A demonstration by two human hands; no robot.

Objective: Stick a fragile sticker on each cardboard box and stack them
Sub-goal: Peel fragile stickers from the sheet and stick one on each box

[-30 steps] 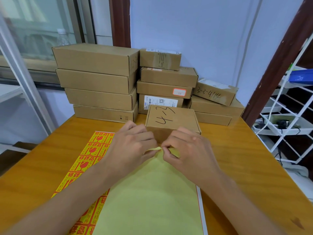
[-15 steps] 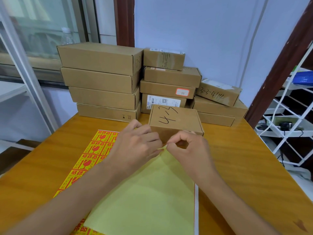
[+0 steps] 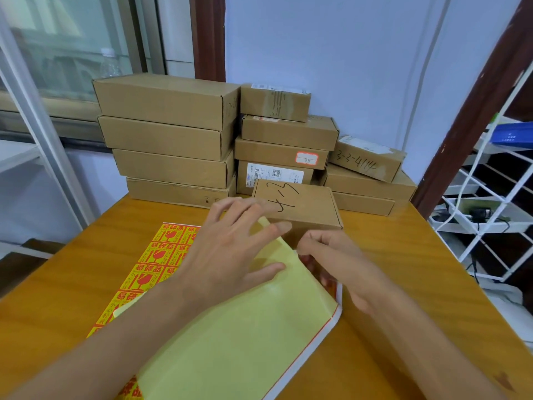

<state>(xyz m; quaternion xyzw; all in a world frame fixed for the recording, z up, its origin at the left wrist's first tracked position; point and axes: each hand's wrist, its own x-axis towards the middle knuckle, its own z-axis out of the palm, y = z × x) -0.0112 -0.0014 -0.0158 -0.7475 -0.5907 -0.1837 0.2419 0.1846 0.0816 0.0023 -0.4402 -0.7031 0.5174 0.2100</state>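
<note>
A: Since a moment ago the left hand (image 3: 230, 255) has let go and spread. Its fingers were bunched at the top edge of the yellow backing sheet (image 3: 245, 336); now they are splayed and nearly straight, resting flat on that sheet and holding nothing.

B: And the right hand (image 3: 331, 264)?

A: It was up at the sheet's top edge, meeting the left. It has come nearer the body and now sits just right of the left hand, fingers curled, pinching at the sheet's right edge. That edge has lifted and curls upward, showing a white and red strip. I cannot tell whether a sticker is between the fingertips.

B: Where is the box?

A: The cardboard box marked "4-3" (image 3: 305, 203) stands on the wooden table (image 3: 403, 269) just beyond both hands. The left fingertips reach close to its near left corner, though contact is unclear.

B: The stickers?

A: The red and yellow fragile sticker sheet (image 3: 153, 264) lies under and left of the left forearm, partly covered by the folded-over yellow backing.

B: Further off?

A: Past the marked box, against the wall, stand the stacked boxes (image 3: 170, 140): a tall pile beyond the left hand, a narrower one beyond the fingertips, a lower one beyond the right hand. A white wire rack (image 3: 484, 215) stands far right of the right hand.
</note>
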